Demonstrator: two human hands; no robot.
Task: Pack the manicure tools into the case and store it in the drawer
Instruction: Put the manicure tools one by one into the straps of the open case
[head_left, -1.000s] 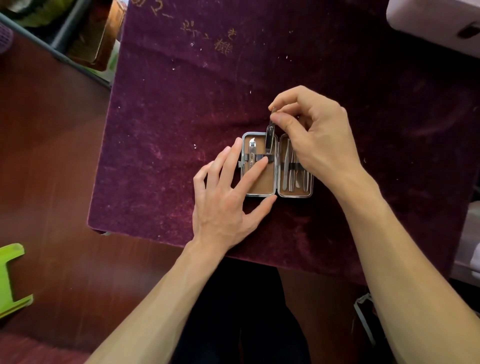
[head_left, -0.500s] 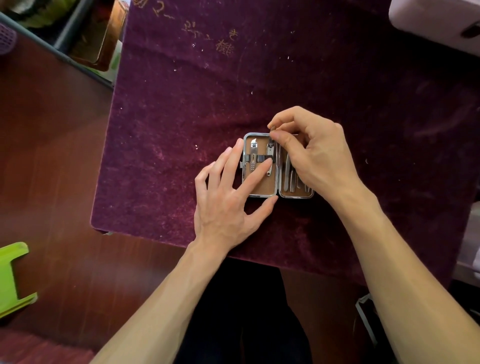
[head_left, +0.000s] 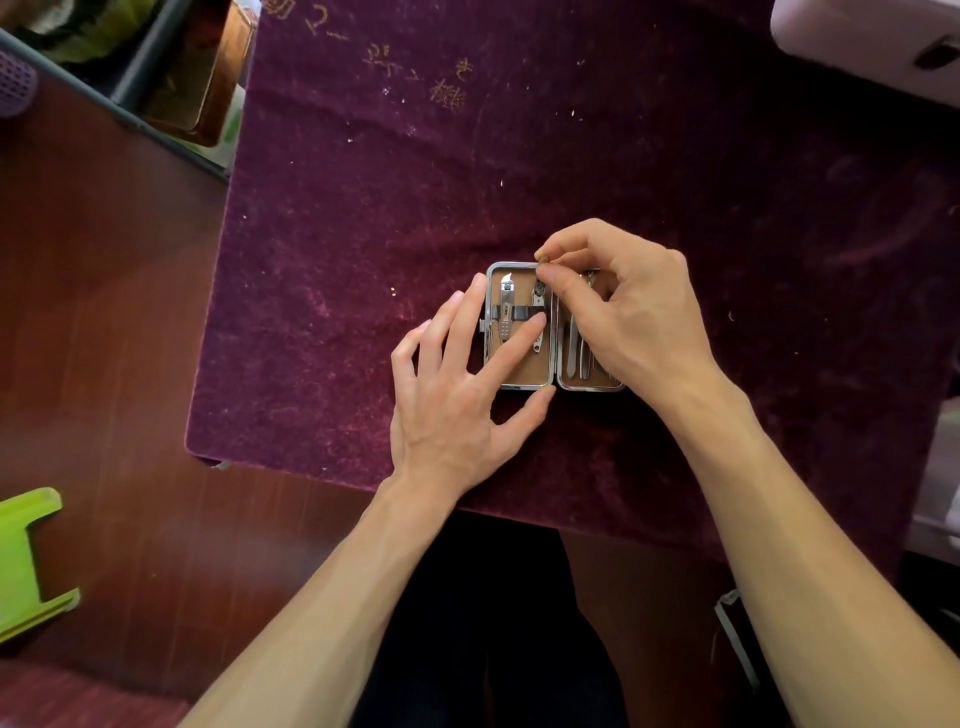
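Observation:
A small metal-rimmed manicure case (head_left: 524, 383) lies open flat on the purple velvet cloth (head_left: 363, 234), tan lining up. Its left half holds a large nail clipper (head_left: 506, 312) and a smaller clipper (head_left: 538, 322) under a dark strap. Thin steel tools (head_left: 574, 353) sit in the right half, partly hidden by my right hand (head_left: 634, 312). My right thumb and forefinger pinch the top end of the smaller clipper. My left hand (head_left: 457, 400) lies flat with straight fingers, forefinger pressing on the strap and left half, thumb at the case's near edge.
The cloth covers a table whose near-left corner (head_left: 200, 452) is close by. Dark wooden floor lies to the left with a green plastic object (head_left: 26, 561). A box (head_left: 192, 78) stands at the upper left, a white object (head_left: 872, 36) at the upper right.
My right hand lowered the smaller clipper from above the case down under the strap in the left half. My left forefinger shifted slightly along the strap.

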